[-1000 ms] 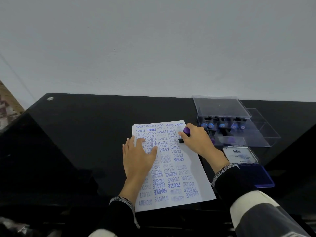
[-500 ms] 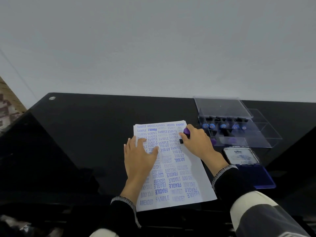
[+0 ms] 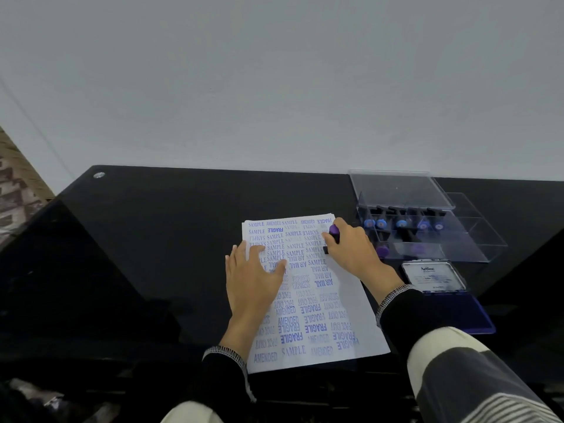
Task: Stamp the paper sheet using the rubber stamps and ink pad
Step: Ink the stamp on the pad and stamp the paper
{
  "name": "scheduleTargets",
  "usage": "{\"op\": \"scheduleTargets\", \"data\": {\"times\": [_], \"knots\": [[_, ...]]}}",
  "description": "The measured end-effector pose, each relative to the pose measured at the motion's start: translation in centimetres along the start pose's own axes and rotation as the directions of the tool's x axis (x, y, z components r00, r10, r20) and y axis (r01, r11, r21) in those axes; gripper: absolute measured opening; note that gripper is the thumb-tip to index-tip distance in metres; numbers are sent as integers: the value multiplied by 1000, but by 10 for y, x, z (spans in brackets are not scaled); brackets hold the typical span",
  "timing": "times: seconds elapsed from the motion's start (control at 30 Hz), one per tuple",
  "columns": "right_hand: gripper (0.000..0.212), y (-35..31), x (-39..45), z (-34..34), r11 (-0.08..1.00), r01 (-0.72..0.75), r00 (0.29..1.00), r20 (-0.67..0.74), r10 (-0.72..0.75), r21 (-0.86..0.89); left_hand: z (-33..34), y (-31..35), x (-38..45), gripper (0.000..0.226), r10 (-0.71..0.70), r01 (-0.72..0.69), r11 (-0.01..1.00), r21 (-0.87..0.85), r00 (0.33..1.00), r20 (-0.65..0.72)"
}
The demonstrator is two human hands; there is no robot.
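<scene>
Flat on the stamped paper sheet (image 3: pixel 308 294), the left hand (image 3: pixel 253 279) rests with fingers straight and slightly spread; further right, the right hand (image 3: pixel 354 248) grips a purple-handled rubber stamp (image 3: pixel 333 236) pressed near the sheet's top right, beside the clear stamp case (image 3: pixel 427 227) and open ink pad (image 3: pixel 448 297).

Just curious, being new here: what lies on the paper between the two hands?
In the head view, only the stamped paper sheet lies between the left hand and the right hand, which holds a purple stamp. Nothing else sits there.
</scene>
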State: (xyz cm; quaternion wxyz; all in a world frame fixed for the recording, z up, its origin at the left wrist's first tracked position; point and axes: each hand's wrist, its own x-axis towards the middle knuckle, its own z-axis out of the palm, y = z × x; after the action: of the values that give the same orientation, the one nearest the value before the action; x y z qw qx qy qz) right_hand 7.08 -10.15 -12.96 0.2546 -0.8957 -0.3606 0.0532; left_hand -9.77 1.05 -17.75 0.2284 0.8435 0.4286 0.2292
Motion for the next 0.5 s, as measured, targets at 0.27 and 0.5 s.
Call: {"op": "scheduleTargets", "data": {"times": [0.27, 0.5], "knots": [[19, 3, -6, 3, 999, 25, 1000, -18, -25, 33, 0, 1, -1, 61, 5, -5, 1000, -1, 1000, -2], [19, 3, -6, 4, 999, 30, 999, -25, -29, 44, 1, -1, -1, 61, 13, -13, 1000, -2, 1000, -5]]}}
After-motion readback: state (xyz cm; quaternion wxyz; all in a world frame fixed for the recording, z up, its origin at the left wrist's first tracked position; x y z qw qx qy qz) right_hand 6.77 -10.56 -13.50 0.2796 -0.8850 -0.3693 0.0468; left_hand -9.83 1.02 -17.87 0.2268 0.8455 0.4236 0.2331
